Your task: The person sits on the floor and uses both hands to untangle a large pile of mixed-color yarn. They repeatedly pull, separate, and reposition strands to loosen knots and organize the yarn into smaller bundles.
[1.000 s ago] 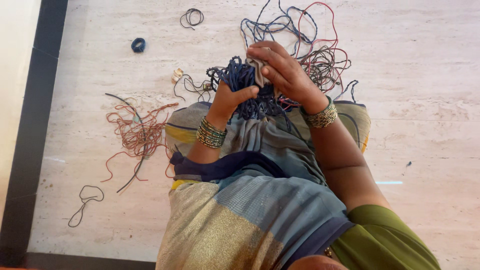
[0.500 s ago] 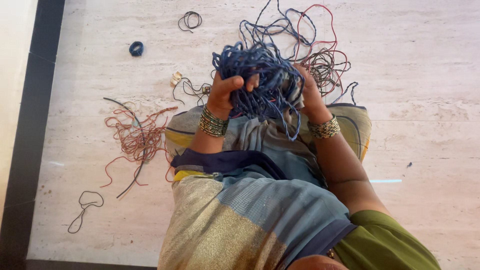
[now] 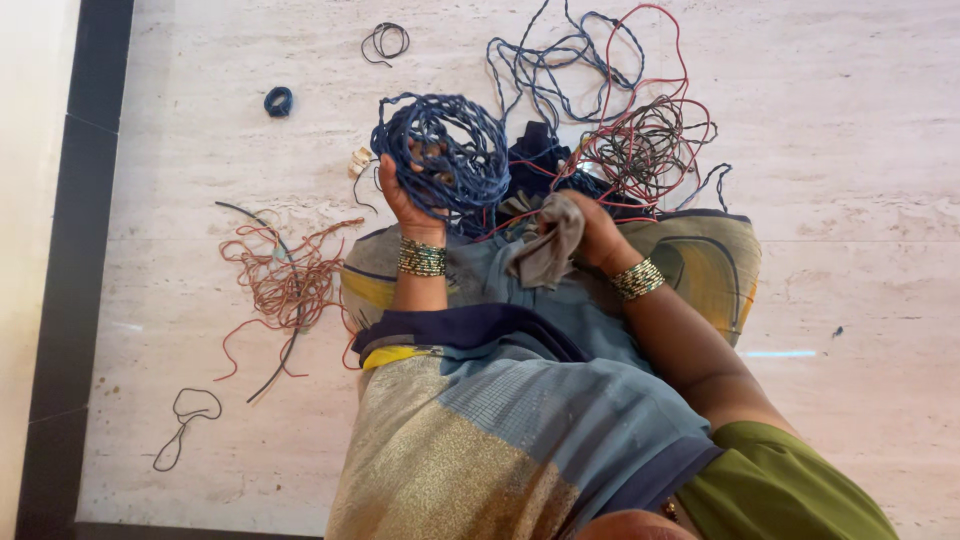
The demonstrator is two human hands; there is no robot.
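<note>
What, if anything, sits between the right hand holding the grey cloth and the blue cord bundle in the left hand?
Nothing visible does. The left hand holds the blue cord bundle up, and the right hand grips the grey cloth just beside it; only loose blue and red cords lie on the floor behind.

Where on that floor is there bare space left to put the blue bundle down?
Bare marble floor lies right of the red and dark wire tangle, and at top left between the small blue coil and the black border strip. It is crowded ahead of the left hand and around the copper tangle.
</note>
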